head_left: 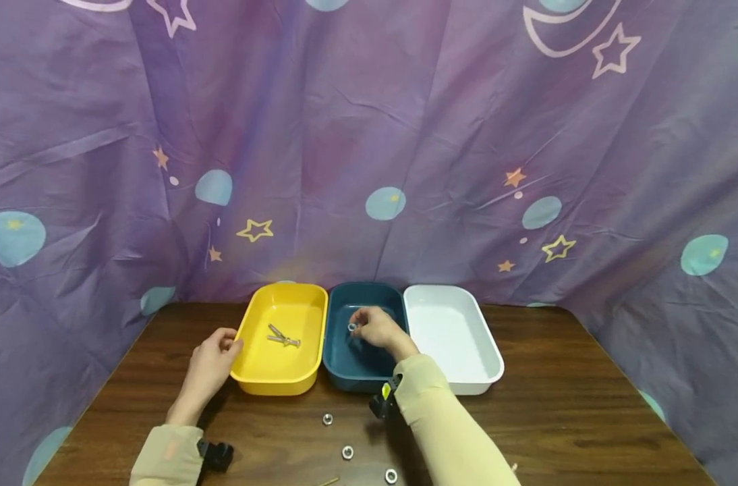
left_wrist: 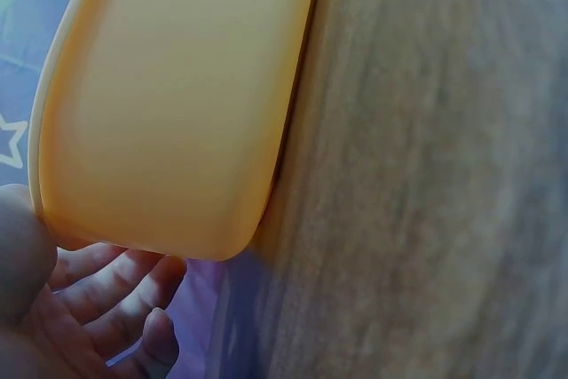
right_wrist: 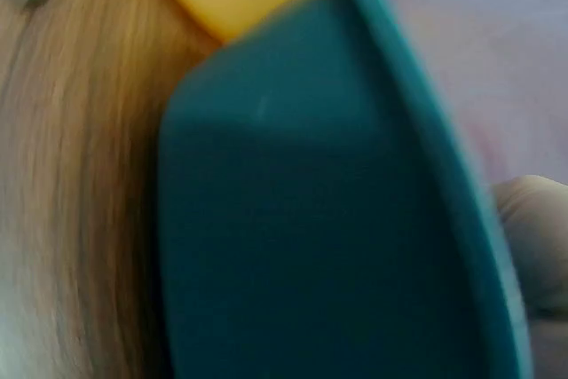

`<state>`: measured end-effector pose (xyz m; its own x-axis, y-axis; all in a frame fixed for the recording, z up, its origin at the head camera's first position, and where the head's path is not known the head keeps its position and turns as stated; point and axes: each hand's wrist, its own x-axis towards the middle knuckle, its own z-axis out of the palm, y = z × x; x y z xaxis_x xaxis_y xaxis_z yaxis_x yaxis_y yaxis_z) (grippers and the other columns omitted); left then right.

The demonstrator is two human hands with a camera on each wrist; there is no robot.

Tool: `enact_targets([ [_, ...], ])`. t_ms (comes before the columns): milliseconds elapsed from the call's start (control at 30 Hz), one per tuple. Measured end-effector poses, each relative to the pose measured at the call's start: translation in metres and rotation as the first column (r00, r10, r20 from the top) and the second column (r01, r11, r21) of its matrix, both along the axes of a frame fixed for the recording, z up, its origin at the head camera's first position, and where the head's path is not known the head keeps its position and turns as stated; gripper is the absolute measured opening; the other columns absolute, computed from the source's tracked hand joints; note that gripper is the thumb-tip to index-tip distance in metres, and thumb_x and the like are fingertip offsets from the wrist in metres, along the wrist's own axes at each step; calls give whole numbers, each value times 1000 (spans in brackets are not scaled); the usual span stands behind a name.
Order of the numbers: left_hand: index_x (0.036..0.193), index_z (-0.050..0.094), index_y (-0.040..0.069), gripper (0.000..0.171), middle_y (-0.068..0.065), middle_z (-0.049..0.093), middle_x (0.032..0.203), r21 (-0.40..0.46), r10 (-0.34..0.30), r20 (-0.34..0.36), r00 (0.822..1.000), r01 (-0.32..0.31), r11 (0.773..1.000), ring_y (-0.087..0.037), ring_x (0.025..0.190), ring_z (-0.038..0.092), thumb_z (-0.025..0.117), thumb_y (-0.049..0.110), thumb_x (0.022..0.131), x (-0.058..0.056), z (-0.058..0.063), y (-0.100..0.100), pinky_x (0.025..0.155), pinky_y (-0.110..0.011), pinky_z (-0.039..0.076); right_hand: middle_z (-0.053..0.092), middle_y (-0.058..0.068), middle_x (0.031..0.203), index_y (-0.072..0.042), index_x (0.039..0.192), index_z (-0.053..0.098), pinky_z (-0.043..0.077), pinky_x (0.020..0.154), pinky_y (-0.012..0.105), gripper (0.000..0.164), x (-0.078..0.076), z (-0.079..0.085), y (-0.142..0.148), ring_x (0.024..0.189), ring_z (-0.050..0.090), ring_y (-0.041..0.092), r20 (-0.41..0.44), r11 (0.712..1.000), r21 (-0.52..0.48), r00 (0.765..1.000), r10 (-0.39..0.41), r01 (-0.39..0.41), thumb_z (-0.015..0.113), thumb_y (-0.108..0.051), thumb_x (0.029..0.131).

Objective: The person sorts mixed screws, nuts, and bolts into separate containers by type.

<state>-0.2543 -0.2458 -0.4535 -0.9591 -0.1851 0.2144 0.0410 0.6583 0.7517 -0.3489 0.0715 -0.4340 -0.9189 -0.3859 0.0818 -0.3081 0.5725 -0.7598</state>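
Observation:
My right hand (head_left: 378, 329) pinches a small metal nut (head_left: 352, 327) above the floor of the dark blue tray (head_left: 338, 370). In the right wrist view the tray's front wall (right_wrist: 302, 219) hides the fingertips and the nut; only part of the hand (right_wrist: 537, 246) shows past the rim. My left hand (head_left: 208, 361) holds the left rim of the yellow tray (head_left: 272, 388), with the thumb at the rim and the fingers (left_wrist: 111, 295) curled outside the wall. Several silver bolts (head_left: 282, 337) lie crossed inside the yellow tray.
A white tray (head_left: 450, 331) stands against the dark blue one on the right. On the wooden table in front lie loose nuts (head_left: 328, 419), (head_left: 347, 452), (head_left: 390, 476) and a thin brass-coloured piece (head_left: 329, 482). A purple curtain (head_left: 345, 135) hangs behind the trays.

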Motion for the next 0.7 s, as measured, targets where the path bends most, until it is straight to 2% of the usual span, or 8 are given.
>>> enact_targets([
  [133, 119, 59, -4, 30, -19, 68, 101, 5, 6, 2, 1000, -6, 1000, -28, 86, 63, 58, 17, 97, 0, -1, -1, 71, -37, 48, 56, -1, 72, -4, 87, 66, 43, 67, 29, 15, -7, -3, -2, 68, 50, 13, -53, 990, 140, 999, 1, 7, 75, 0, 76],
  [200, 119, 59, -4, 31, -19, 68, 101, 4, 11, 2, 1000, -11, 1000, -28, 86, 63, 58, 18, 97, 0, -2, -1, 71, -37, 47, 58, -1, 73, -5, 87, 66, 44, 68, 30, 15, -9, -4, -4, 69, 52, 13, -61, 984, 177, 998, -1, 12, 75, -1, 76],
  [500, 120, 58, -4, 31, -21, 66, 104, 6, -4, -7, 1000, 4, 1000, -31, 89, 63, 57, 16, 97, 0, -1, 0, 74, -41, 49, 62, 6, 86, -4, 112, 62, 47, 71, 33, 37, -7, 8, -10, 77, 56, 20, -23, 952, 305, 999, -28, 34, 72, -2, 77],
  [600, 121, 58, -4, 32, -22, 66, 105, 3, -9, 0, 1000, 9, 1000, -31, 91, 63, 56, 17, 97, 1, 0, 0, 76, -42, 49, 62, 8, 90, -6, 116, 62, 48, 74, 34, 39, -6, 12, -10, 81, 57, 21, -18, 942, 332, 999, -34, 38, 74, -5, 78],
  [700, 121, 58, -4, 32, -21, 66, 104, 1, -9, 9, 1000, 9, 1000, -30, 90, 62, 56, 17, 97, 1, 0, 0, 75, -42, 49, 62, 8, 93, -7, 117, 63, 48, 75, 36, 40, -4, 16, -8, 83, 57, 21, -1, 945, 326, 999, -35, 33, 76, -7, 80],
])
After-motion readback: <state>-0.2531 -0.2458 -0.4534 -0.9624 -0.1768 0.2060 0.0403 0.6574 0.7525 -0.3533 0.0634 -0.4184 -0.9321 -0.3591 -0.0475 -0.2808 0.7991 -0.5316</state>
